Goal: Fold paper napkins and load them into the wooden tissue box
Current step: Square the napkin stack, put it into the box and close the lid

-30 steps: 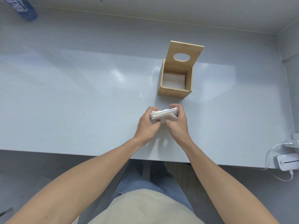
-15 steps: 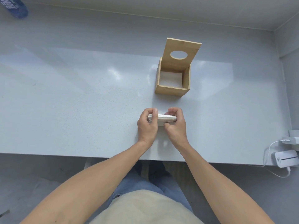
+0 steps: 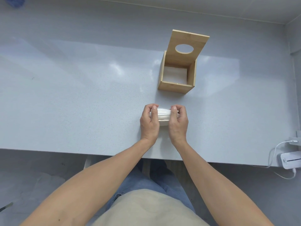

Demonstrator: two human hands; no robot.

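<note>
A folded stack of white paper napkins (image 3: pixel 163 115) rests on the grey table (image 3: pixel 81 103), squeezed between both hands. My left hand (image 3: pixel 149 122) grips its left end and my right hand (image 3: pixel 178 122) grips its right end, fingers curled over the top. Beyond them stands the wooden tissue box (image 3: pixel 176 79), a short gap away. Its lid (image 3: pixel 187 46), with an oval hole, is tipped up and back. White napkin paper lies on the box floor.
A white device (image 3: pixel 290 159) with a white cable sits off the table's right end, low down. A blue object (image 3: pixel 15 0) shows at the top left corner. The table's near edge runs just behind my wrists.
The napkin stack has come down from a raised, tilted hold to lie flat on the table, and both hands have shifted to its two ends. The box has not moved.
</note>
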